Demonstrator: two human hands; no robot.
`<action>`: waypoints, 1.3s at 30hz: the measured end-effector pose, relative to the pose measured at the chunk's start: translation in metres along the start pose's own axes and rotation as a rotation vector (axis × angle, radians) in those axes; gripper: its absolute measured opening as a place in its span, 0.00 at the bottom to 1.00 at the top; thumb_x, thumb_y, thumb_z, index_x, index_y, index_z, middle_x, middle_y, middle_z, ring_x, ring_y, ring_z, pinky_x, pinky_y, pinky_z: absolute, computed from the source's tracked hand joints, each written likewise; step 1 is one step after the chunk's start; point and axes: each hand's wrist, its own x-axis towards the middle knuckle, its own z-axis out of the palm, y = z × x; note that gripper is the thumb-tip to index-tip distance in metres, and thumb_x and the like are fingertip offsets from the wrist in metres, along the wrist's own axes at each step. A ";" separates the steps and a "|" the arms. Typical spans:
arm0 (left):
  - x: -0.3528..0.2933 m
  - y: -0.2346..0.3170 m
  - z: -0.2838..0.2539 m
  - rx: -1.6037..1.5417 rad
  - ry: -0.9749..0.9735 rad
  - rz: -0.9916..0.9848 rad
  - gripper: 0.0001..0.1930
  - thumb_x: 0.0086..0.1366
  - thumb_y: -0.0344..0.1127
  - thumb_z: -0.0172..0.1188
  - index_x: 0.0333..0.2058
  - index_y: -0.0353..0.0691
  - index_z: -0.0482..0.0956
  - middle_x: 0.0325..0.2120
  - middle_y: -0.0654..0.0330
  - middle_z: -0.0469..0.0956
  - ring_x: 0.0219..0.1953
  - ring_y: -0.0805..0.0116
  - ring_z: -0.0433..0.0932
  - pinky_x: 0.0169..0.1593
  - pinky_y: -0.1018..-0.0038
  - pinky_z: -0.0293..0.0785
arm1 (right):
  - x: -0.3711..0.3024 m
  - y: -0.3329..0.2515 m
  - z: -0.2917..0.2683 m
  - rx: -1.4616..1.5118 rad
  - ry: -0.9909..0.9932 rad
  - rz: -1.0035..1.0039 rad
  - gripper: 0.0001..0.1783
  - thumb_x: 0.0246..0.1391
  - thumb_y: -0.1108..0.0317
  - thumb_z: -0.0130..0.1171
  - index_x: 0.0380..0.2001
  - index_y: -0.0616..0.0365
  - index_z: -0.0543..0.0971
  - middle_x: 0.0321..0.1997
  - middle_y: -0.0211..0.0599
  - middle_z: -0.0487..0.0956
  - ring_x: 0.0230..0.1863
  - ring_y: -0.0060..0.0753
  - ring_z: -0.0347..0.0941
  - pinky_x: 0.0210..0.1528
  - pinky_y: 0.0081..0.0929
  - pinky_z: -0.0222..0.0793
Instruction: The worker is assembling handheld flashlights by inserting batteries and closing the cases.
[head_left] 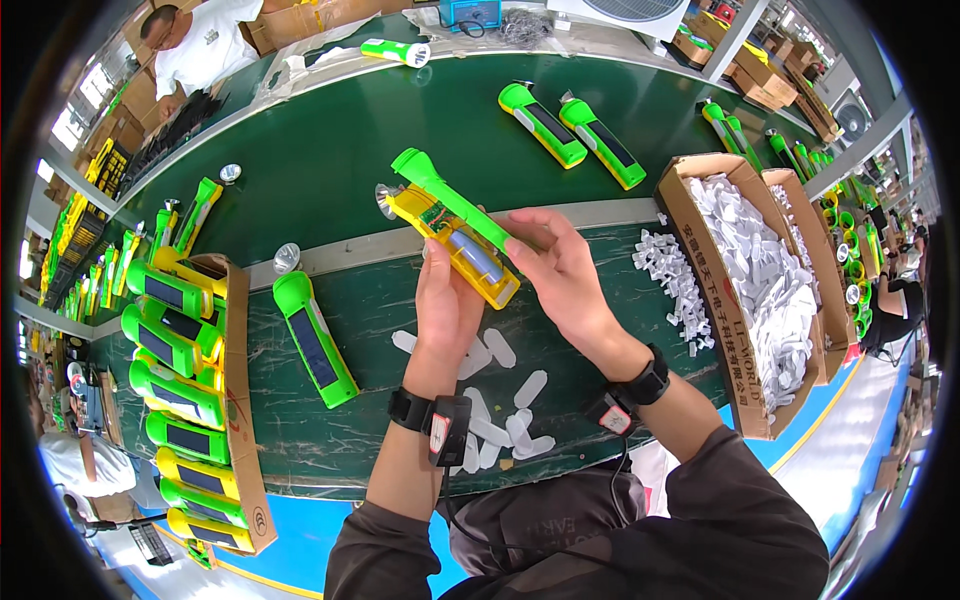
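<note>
Center bench, mid-air: a solar flashlight was split open, right btwn the two hands! The L hand (450, 305) had the yellow half-shell (497, 292), thumb up along the near edge, fingers tucked below, mostly hidden. The R hand (562, 275) had the green half-shell (452, 198) by its lower-R end, thumb & fingers pinched in close. That green half sat slanted over the yellow one, gap in full view: a blue-gray battery cell (476, 256) inside, w/ a small circuit board (436, 217) next to it, and a silvery reflector (386, 201) at the L end.

Below, on the dark green worktop (290, 440), white oval pieces (500, 348) lay scattered, a few overlapping. Off to the L, a closed green flashlight (316, 338) lay panel up, near an open carton (241, 400) packed w/ more green-&-yellow units (185, 442). Over on the R, a big cardboard box (733, 365) was heaped w/ white strips (750, 280), small white bits (675, 285) spilled just beside it. Far side: 2 green flashlights (603, 141) side by side, and a co-worker (208, 48) in a white tee, upper L.
</note>
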 end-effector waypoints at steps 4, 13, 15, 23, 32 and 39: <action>-0.001 0.001 0.002 -0.027 0.014 -0.010 0.26 0.75 0.50 0.25 0.63 0.43 0.55 0.60 0.55 0.63 0.63 0.59 0.62 0.67 0.60 0.57 | -0.004 0.010 -0.002 0.006 0.040 0.006 0.17 0.60 0.75 0.54 0.51 0.67 0.66 0.54 0.48 0.74 0.54 0.28 0.69 0.55 0.25 0.66; -0.003 0.000 -0.002 -0.017 -0.035 0.028 0.25 0.74 0.50 0.33 0.63 0.42 0.55 0.60 0.56 0.63 0.63 0.59 0.63 0.66 0.60 0.59 | -0.017 -0.003 -0.002 -0.029 0.103 0.121 0.17 0.60 0.73 0.55 0.51 0.67 0.68 0.53 0.46 0.75 0.50 0.24 0.70 0.51 0.21 0.67; -0.003 0.000 -0.004 0.009 -0.022 0.025 0.26 0.74 0.50 0.33 0.63 0.42 0.55 0.60 0.57 0.63 0.62 0.59 0.64 0.65 0.59 0.60 | -0.020 -0.006 0.001 -0.023 0.112 0.119 0.17 0.60 0.73 0.55 0.51 0.68 0.68 0.53 0.46 0.75 0.51 0.25 0.70 0.51 0.21 0.67; -0.003 0.002 -0.003 0.001 -0.023 0.021 0.26 0.74 0.50 0.33 0.63 0.43 0.55 0.60 0.57 0.64 0.62 0.59 0.63 0.65 0.59 0.61 | -0.017 0.001 0.003 -0.053 0.119 0.090 0.18 0.60 0.73 0.55 0.50 0.70 0.68 0.53 0.48 0.75 0.52 0.27 0.70 0.53 0.22 0.67; -0.001 0.002 -0.006 -0.011 0.032 0.022 0.25 0.75 0.50 0.30 0.63 0.44 0.55 0.61 0.55 0.62 0.64 0.57 0.61 0.66 0.58 0.60 | -0.003 0.013 -0.016 -0.074 -0.079 0.059 0.17 0.60 0.74 0.55 0.50 0.69 0.69 0.51 0.45 0.75 0.52 0.28 0.71 0.53 0.24 0.67; -0.001 0.001 -0.002 -0.013 0.054 0.014 0.26 0.75 0.50 0.27 0.64 0.43 0.54 0.61 0.53 0.61 0.64 0.56 0.61 0.66 0.58 0.60 | -0.009 -0.005 -0.009 -0.058 -0.045 0.077 0.17 0.59 0.74 0.56 0.51 0.68 0.69 0.50 0.44 0.75 0.53 0.27 0.70 0.55 0.25 0.66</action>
